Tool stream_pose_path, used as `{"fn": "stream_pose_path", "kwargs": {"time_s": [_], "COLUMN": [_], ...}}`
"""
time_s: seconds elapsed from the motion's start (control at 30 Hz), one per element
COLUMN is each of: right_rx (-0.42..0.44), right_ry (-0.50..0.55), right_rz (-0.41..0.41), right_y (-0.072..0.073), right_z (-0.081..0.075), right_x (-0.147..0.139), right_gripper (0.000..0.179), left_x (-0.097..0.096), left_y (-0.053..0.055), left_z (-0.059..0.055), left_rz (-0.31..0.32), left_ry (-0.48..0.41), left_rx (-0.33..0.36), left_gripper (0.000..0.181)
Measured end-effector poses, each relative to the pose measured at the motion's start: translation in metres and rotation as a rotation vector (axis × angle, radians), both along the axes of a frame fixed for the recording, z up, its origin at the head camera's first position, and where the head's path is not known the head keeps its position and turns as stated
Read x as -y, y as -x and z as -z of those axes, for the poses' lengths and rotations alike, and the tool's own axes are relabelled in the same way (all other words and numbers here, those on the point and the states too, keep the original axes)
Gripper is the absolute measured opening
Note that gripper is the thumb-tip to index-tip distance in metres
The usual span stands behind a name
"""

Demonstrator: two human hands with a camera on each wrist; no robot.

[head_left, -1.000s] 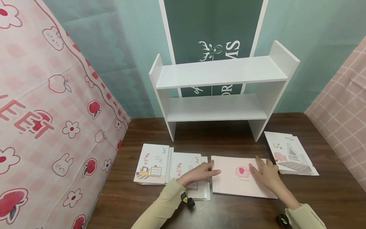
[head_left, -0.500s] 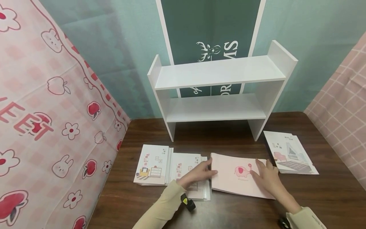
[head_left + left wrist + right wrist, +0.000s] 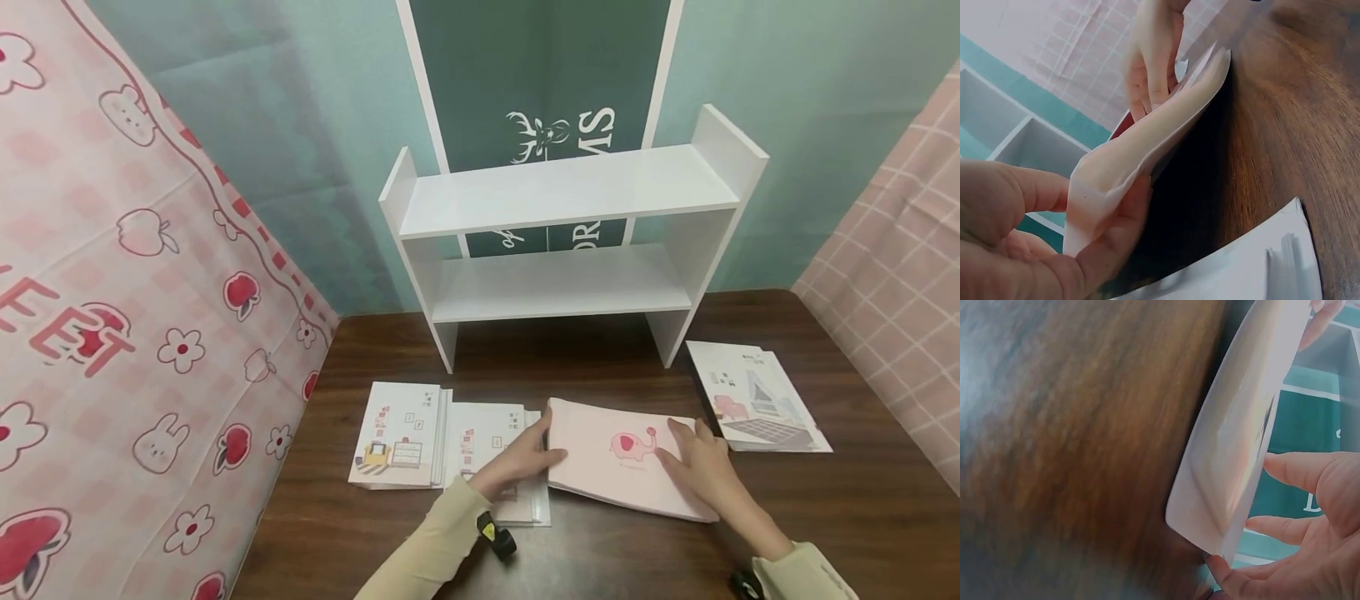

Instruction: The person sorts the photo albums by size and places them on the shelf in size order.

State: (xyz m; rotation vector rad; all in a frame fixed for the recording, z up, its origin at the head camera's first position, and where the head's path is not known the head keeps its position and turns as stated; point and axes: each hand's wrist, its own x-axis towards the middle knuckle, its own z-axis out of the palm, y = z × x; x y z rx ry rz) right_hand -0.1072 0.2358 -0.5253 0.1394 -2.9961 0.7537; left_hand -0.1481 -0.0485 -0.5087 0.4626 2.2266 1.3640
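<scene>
A pink book [image 3: 592, 458] with a red elephant on its cover lies in front of the shelf, its left end raised off the table. My left hand [image 3: 517, 462] grips that end. Close up in the left wrist view, the thumb and fingers pinch the book's edge [image 3: 1094, 203], and dark space shows beneath it. At the book's right end, my right hand [image 3: 702, 469] holds the edge, thumb on the cover. Its fingers [image 3: 1288, 530] touch the cover in the right wrist view, with one digit at the lower corner. Pale pages show between the covers.
Two stacks of white illustrated books, a left one [image 3: 397, 433] and one [image 3: 483, 429] under my left forearm, sit on the brown table [image 3: 300, 533]. Another white book pile [image 3: 757, 400] lies at the right. A white two-tier shelf [image 3: 562, 283] stands behind.
The left end of the pink book has risen slightly off the table in my left hand's grip. My right hand stays at its right end. The head view has shifted a little.
</scene>
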Motion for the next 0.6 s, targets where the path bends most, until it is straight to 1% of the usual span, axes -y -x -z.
{"fn": "stream_pose_path", "kwargs": {"time_s": [0.13,0.27,0.37,0.47,0.53,0.6], "right_rx": [-0.014,-0.043,-0.024,0.000,0.001,0.002], "right_ry": [0.001,0.010,0.019,0.021,0.015,0.012], "right_rz": [-0.014,-0.036,-0.040,-0.039,-0.040,-0.039], "right_y": [-0.0013,-0.0024,-0.0038,-0.0052,-0.0058,-0.0069], "right_z": [-0.0004,-0.0002,-0.0014,-0.0026,-0.0031,-0.0036], "right_x": [-0.0023,-0.0044,-0.0044,-0.0044,-0.0047,-0.0049], "right_gripper": [0.054,0.053,0.053,0.054,0.054,0.053], "left_x": [0.0027,0.0043,0.0049,0.0059,0.0063,0.0067], "left_y": [0.0013,0.0026,0.0031,0.0033,0.0033,0.0033], "left_z": [0.0014,0.0036,0.0051,0.0062,0.0067,0.0073], "left_rz": [-0.020,-0.038,-0.066,-0.091,-0.099,-0.102], "left_ry": [-0.014,-0.084,-0.176,-0.248,-0.280,-0.285], "left_rx": [0.009,0.038,0.124,0.197,0.231,0.242], "left_gripper": [0.077,0.077,0.077,0.077,0.077,0.077]}}
